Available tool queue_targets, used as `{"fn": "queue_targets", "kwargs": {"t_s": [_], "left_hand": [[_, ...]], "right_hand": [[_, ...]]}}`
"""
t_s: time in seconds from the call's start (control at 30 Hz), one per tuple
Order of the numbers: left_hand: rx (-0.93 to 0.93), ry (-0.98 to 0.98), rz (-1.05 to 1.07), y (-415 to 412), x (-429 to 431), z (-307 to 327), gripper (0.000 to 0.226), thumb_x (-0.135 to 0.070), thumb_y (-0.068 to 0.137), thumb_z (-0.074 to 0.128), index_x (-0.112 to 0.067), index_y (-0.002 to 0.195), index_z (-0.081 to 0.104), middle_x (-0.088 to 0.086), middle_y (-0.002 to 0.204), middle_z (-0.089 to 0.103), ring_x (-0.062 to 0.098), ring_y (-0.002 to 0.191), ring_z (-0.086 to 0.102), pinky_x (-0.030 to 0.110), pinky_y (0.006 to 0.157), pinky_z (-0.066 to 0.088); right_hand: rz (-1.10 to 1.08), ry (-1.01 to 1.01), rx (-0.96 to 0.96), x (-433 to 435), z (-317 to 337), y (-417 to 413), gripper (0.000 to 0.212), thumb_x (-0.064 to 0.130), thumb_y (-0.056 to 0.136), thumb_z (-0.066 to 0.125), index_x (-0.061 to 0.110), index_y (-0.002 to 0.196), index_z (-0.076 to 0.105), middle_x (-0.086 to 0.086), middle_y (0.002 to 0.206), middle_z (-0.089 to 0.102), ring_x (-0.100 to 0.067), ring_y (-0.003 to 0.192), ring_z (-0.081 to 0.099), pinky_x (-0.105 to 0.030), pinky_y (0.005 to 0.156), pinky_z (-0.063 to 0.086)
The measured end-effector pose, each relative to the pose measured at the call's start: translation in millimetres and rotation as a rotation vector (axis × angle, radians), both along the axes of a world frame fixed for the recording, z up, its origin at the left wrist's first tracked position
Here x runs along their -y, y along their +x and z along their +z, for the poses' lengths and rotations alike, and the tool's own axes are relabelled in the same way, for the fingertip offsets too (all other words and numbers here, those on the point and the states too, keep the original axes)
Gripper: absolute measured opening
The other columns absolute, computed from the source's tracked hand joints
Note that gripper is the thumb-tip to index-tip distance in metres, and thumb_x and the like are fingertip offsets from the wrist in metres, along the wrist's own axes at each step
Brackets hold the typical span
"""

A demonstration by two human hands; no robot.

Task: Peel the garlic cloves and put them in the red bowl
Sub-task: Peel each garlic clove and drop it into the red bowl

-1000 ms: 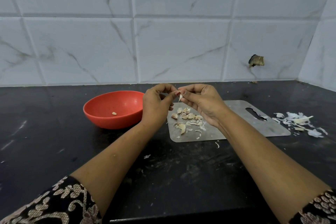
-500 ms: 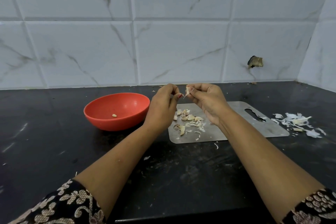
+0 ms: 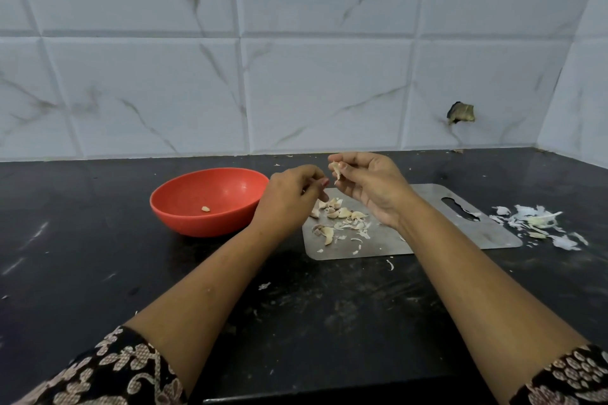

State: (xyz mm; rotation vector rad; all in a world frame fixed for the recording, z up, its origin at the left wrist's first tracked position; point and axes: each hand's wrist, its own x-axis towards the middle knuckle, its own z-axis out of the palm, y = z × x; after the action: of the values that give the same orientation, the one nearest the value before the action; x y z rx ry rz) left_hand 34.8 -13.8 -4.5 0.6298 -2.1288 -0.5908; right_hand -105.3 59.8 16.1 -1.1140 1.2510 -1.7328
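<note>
Garlic work sat on a black counter [image 3: 98, 273] that ran back to a wall of marble-look tiles [image 3: 329, 92], one of them broken by a small hole [image 3: 460, 112] at the far right. A steel board [image 3: 460, 233] lay right of centre, its handle slot toward the right. Just left of the board, and apart from it, stood the red bowl [image 3: 197, 223].

Both hands were raised over the board's far left corner. The right hand [image 3: 371, 187] pinched a clove [image 3: 336, 169] between thumb and fingertips, with pale skin hanging from it. The left hand [image 3: 289, 197] was close beside it with fingers curled and thumb meeting forefinger. Whether a scrap of skin sat in that pinch could not be made out.

On the counter right of the board was a loose heap of discarded skins [image 3: 536, 223]. A small pile of unpeeled cloves [image 3: 342, 214] lay under the hands on the board, mixed with bits of skin. In the bowl lay one peeled clove [image 3: 205, 208].

As a judgement, the task was at an early stage. One clove was done, one was partly stripped in the fingers, and the pile was left to peel.

No brand, label or readable writing showed anywhere.
</note>
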Motion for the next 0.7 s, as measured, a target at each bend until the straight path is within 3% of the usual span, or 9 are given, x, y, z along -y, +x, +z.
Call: {"fn": "queue_targets", "kwargs": {"t_s": [0.13, 0.2, 0.37, 0.57, 0.7], "left_hand": [[-0.203, 0.014, 0.027, -0.3, -2.8, 0.2, 0.005, -0.020, 0.090, 0.066, -0.025, 0.091, 0.065, -0.014, 0.076, 0.066, 0.003, 0.067, 0.062, 0.026, 0.064, 0.053], [-0.271, 0.043, 0.053, 0.2, -2.7, 0.5, 0.010, -0.019, 0.088, 0.069, -0.028, 0.092, 0.065, -0.017, 0.079, 0.065, 0.001, 0.063, 0.059, 0.022, 0.061, 0.051], [-0.300, 0.074, 0.073, 0.9, -3.2, 1.4, 0.011, -0.014, 0.087, 0.070, -0.024, 0.084, 0.072, -0.015, 0.074, 0.067, 0.000, 0.056, 0.057, 0.010, 0.055, 0.044], [-0.316, 0.153, 0.026, 0.7, -6.2, 3.7, 0.010, -0.013, 0.090, 0.067, -0.022, 0.089, 0.072, -0.010, 0.076, 0.069, 0.003, 0.053, 0.062, 0.012, 0.052, 0.045], [-0.340, 0.367, -0.072, -1.7, -7.0, 0.7, 0.012, -0.012, 0.093, 0.063, -0.018, 0.097, 0.072, -0.003, 0.076, 0.071, 0.006, 0.056, 0.063, 0.020, 0.047, 0.048]], "right_hand": [[0.034, 0.003, -0.021, 0.6, 0.1, 4.0, 0.012, -0.002, 0.092, 0.059, 0.006, 0.092, 0.069, -0.005, 0.081, 0.070, -0.011, 0.077, 0.065, -0.019, 0.070, 0.057], [0.048, -0.001, -0.020, 0.8, -0.1, 4.5, 0.010, -0.003, 0.091, 0.060, 0.003, 0.090, 0.068, -0.006, 0.079, 0.069, -0.011, 0.074, 0.064, -0.019, 0.071, 0.057], [0.081, -0.017, -0.077, 0.6, -2.7, 4.4, 0.011, -0.004, 0.085, 0.066, 0.004, 0.092, 0.070, -0.010, 0.088, 0.071, -0.014, 0.084, 0.068, -0.023, 0.081, 0.058], [0.008, -0.044, -0.163, 1.9, -4.8, 3.8, 0.014, -0.003, 0.082, 0.071, 0.008, 0.092, 0.072, -0.009, 0.087, 0.072, -0.016, 0.086, 0.068, -0.028, 0.084, 0.058], [-0.050, -0.055, -0.227, 0.7, -5.0, 3.5, 0.017, 0.000, 0.080, 0.074, 0.008, 0.094, 0.070, -0.005, 0.081, 0.070, -0.013, 0.081, 0.068, -0.027, 0.078, 0.059]]}}
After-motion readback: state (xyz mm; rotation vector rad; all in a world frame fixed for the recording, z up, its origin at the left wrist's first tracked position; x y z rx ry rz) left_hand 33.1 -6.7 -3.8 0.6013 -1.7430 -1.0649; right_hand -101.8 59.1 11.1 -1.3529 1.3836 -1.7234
